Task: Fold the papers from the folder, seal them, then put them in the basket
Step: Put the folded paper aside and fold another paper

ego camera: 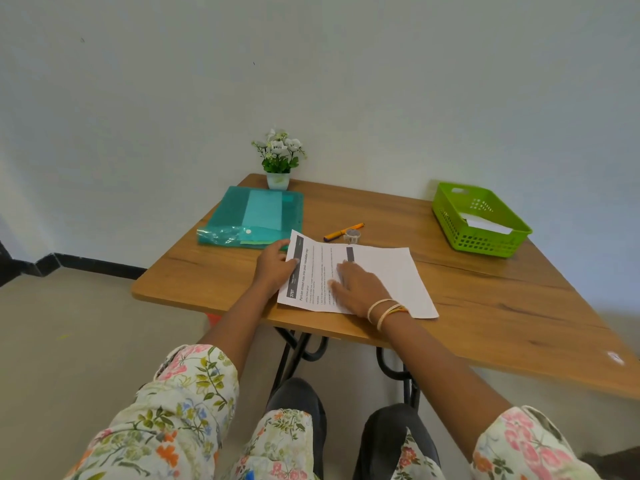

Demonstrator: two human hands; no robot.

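Nearest me: 2 floral sleeves [166,410] at the bottom edge, both cut off by the frame, and dark knees under the table w/ black metal legs partly hidden behind them.

On the wooden table [485,306], near edge, lies 1 printed paper [391,271], partly folded: the right part shows blank back, the left part shows text too small to read beyond a heading. Its left corner lifts off the table a bit.

My left hand [275,266] holds that left edge; thumb lies on top of the sheet, the other fingers curl at the edge and I can't see under it. My right hand [360,289] lies flat on the middle of the sheet, fingers [341,271] straight and slightly apart, pressing down near the fold line. Wrist has thin bangles, approx 3, hard to count.

Just beyond the paper: 1 orange pen [343,232] and 1 small roll of tape [352,235], touching or nearly so; can't tell which.

Far left: 1 teal folder [252,216], snap flap toward me, contents not readable through the plastic. Behind it, 1 small flower pot [278,180] at the wall.

Far right: 1 green basket [479,220] at the table's corner, white paper inside, count unclear.
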